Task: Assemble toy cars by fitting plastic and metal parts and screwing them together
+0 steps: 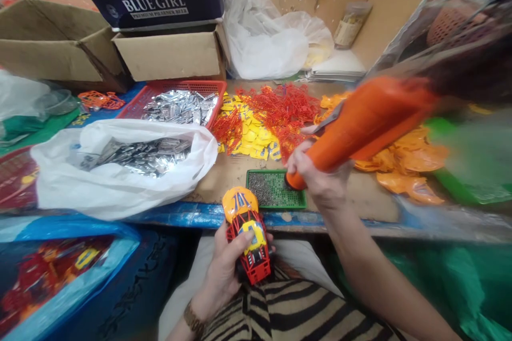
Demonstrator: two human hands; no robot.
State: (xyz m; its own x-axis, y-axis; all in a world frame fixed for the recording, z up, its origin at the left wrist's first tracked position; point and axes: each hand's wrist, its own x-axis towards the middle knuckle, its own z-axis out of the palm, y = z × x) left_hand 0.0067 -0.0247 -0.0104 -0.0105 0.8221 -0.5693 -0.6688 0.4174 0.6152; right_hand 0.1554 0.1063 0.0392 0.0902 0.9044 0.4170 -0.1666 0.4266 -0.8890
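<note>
My left hand [229,256] is closed around a toy car [248,224] with an orange hood, a red cage frame and a yellow roof panel; the thumb presses on the roof. The car is held over my lap, below the bench edge. In my right hand [326,178] is an orange power screwdriver [364,117], tilted with its dark tip down over the right part of a small green tray [298,203]. Small grey screws [262,190] lie in that tray, mostly on its left. Whether a screw sits on the tip I cannot tell.
Yellow panels [256,136], red frames [284,109] and orange shells [412,157] lie heaped on the bench. Left are a red basket [218,88] and a white bag [64,170] of silvery parts. A blue-lined bin [120,256] stands at lower left, cardboard boxes [168,56] behind.
</note>
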